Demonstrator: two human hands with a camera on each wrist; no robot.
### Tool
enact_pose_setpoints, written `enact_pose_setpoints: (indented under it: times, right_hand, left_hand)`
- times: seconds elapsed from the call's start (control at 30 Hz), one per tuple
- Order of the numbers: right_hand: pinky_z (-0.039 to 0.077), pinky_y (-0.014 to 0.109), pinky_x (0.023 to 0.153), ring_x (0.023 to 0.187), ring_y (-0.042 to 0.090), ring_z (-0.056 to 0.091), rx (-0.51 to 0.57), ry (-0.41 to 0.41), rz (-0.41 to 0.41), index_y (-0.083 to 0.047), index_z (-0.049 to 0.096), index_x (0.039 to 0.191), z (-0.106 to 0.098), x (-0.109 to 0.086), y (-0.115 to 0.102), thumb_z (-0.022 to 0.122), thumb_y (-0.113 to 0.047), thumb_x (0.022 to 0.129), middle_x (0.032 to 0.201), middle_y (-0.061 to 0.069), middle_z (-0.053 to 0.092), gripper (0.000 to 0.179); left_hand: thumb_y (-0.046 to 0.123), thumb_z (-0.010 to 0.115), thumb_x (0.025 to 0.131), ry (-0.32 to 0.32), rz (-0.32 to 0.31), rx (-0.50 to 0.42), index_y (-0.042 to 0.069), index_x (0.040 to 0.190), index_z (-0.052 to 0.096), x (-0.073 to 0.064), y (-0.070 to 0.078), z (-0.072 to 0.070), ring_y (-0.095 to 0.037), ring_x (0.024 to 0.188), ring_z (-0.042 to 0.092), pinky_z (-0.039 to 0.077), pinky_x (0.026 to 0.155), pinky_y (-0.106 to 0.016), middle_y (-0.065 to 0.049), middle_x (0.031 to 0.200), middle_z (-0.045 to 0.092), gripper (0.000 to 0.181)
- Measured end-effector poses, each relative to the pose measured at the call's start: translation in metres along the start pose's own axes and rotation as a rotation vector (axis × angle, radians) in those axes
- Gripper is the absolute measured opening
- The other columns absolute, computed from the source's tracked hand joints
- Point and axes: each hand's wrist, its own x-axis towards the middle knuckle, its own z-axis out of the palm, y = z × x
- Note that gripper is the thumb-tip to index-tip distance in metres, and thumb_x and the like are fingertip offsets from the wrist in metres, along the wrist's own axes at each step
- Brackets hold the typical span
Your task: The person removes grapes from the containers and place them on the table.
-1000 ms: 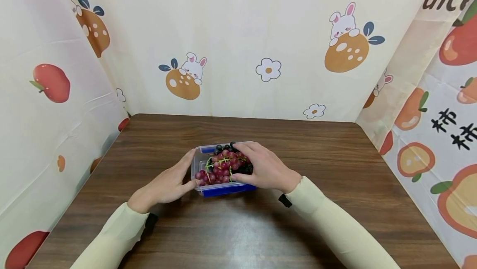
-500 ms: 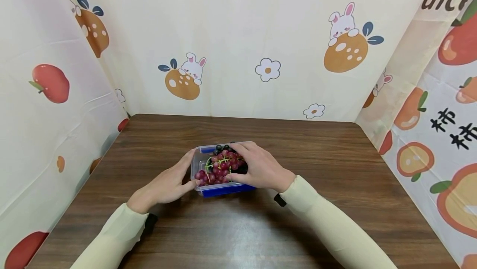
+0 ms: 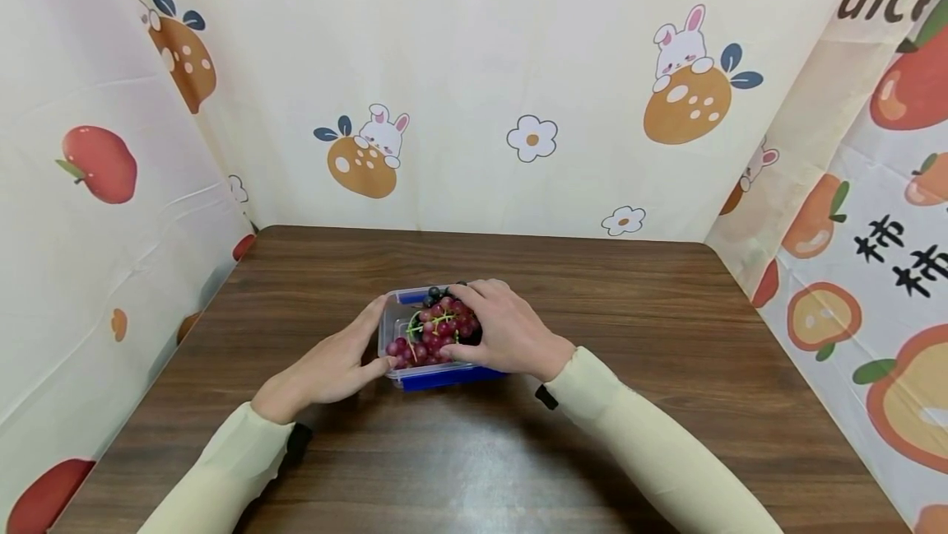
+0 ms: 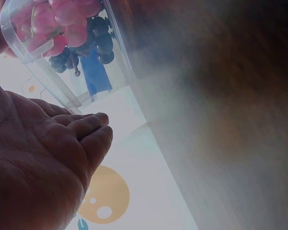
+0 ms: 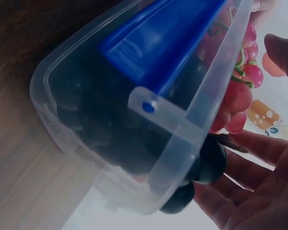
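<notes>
Clear plastic container [image 3: 393,327] sits upright on the brown wood-grain counter [image 3: 474,456], around mid-view. Inside: red grapes [image 3: 444,324] with green stems [image 3: 412,327], on top and toward the near left; dark grapes [image 3: 434,295] along the far side and, per right wrist view, packed at the right end, a couple bulging over the rim. Blue clasp flaps [image 3: 453,378] on both long sides, near one facing the person.

Left hand [image 3: 332,365] holds the container's left end, thumb at near corner, index at far corner; other fingers extend loosely outside the wall. Right hand [image 3: 511,332] is spread over the container's right part, palm toward the grapes, fingers at the far side, thumb reaching over the near side; fingers unclenched, right beside the dark grapes, contact unclear.

Pale sleeves [image 3: 644,431] on both arms, black straps [image 3: 546,397] at wrists. Backdrop [image 3: 474,48] behind: printed bunnies on orange fruit, flowers, "Juice" lettering.
</notes>
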Motion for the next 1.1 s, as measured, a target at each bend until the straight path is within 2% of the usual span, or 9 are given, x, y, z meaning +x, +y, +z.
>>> enact_pose_setpoints:
  times: [0.23, 0.6, 0.93, 1.1]
  right_hand:
    - [0.045, 0.046, 0.106, 0.113, 0.022, 0.058, -0.015, 0.002, 0.014, -0.012, 0.056, 0.145, 0.005, 0.004, -0.002, 0.075, -0.068, 0.081, 0.123, 0.004, 0.064, 0.087]
    - [0.048, 0.046, 0.098, 0.109, 0.021, 0.058, -0.025, -0.043, 0.027, -0.012, 0.059, 0.139, 0.008, 0.010, -0.004, 0.076, -0.068, 0.079, 0.121, 0.003, 0.066, 0.084]
    - [0.049, 0.043, 0.101, 0.115, 0.022, 0.059, 0.049, -0.131, 0.121, -0.016, 0.057, 0.124, 0.008, 0.015, -0.005, 0.081, -0.060, 0.079, 0.118, 0.002, 0.066, 0.068]
    - [0.051, 0.040, 0.095, 0.110, 0.019, 0.059, 0.072, -0.144, 0.135, -0.016, 0.057, 0.122, 0.008, 0.016, -0.005, 0.080, -0.051, 0.081, 0.114, 0.000, 0.066, 0.059]
  left_hand:
    - [0.053, 0.054, 0.102, -0.002, 0.001, 0.001, 0.008, 0.166, 0.002, 0.000, 0.000, 0.000, -0.037, 0.151, 0.027, 0.032, 0.117, -0.055, -0.013, 0.171, 0.005, 0.094]
    - [0.054, 0.056, 0.101, 0.001, -0.015, -0.010, 0.011, 0.166, 0.002, 0.000, -0.001, 0.000, -0.035, 0.150, 0.030, 0.035, 0.115, -0.055, -0.011, 0.172, 0.007, 0.095]
    - [0.055, 0.057, 0.100, 0.001, -0.013, -0.004, 0.011, 0.166, 0.003, 0.000, -0.001, 0.000, -0.034, 0.150, 0.030, 0.035, 0.116, -0.054, -0.011, 0.172, 0.007, 0.096]
    - [0.055, 0.057, 0.100, 0.004, -0.008, -0.002, 0.012, 0.166, 0.002, 0.001, -0.002, 0.000, -0.033, 0.150, 0.030, 0.035, 0.116, -0.053, -0.011, 0.172, 0.008, 0.096]
